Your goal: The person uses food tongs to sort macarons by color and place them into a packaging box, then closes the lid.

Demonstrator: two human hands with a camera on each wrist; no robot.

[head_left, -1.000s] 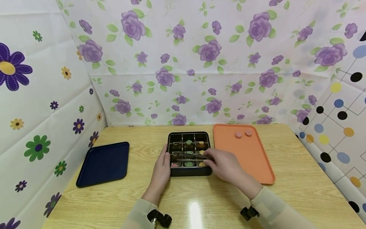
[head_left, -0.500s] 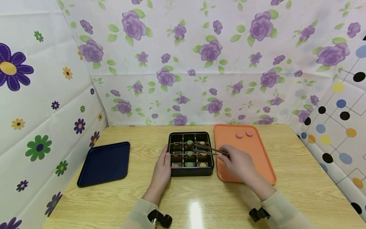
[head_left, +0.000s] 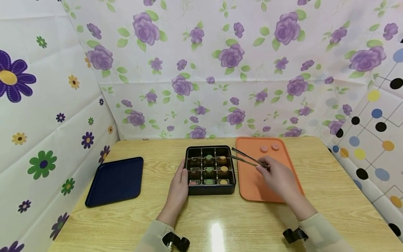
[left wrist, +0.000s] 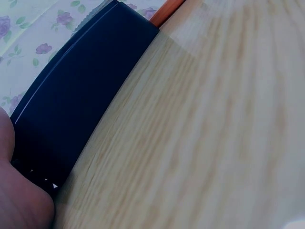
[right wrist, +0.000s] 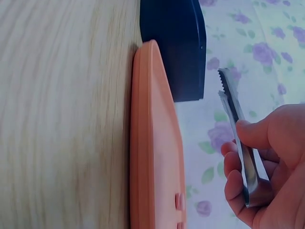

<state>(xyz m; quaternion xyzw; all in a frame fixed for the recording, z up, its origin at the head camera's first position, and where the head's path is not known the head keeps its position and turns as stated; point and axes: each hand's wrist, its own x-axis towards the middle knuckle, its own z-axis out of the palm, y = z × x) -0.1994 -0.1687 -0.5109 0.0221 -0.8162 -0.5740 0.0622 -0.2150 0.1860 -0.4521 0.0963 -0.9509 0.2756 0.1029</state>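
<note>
A black box (head_left: 211, 190) divided into several compartments stands mid-table. Green macarons (head_left: 209, 169) fill its middle column and yellow ones (head_left: 224, 169) the right column; a pink one (head_left: 193, 182) sits in the front left compartment. My left hand (head_left: 178, 185) rests along the box's left side with straight fingers. In my right hand (head_left: 278, 176), metal tongs (head_left: 248, 157) are held between thumb and fingers, over the orange tray (head_left: 261, 182). The tongs' tips stand apart with nothing between them, at the box's right rim. Two pink macarons (head_left: 263, 149) lie at the tray's far end.
A dark blue tray (head_left: 114, 182) lies on the left of the wooden table (head_left: 176, 224). The orange tray sits close beside the box's right side. Behind the table hangs a flowered cloth (head_left: 201, 94), with patterned cloths at both sides.
My right hand has drawn the tongs out of the box, rightward and over the orange tray, and their tips have spread wider. My left hand has stayed at the box.
</note>
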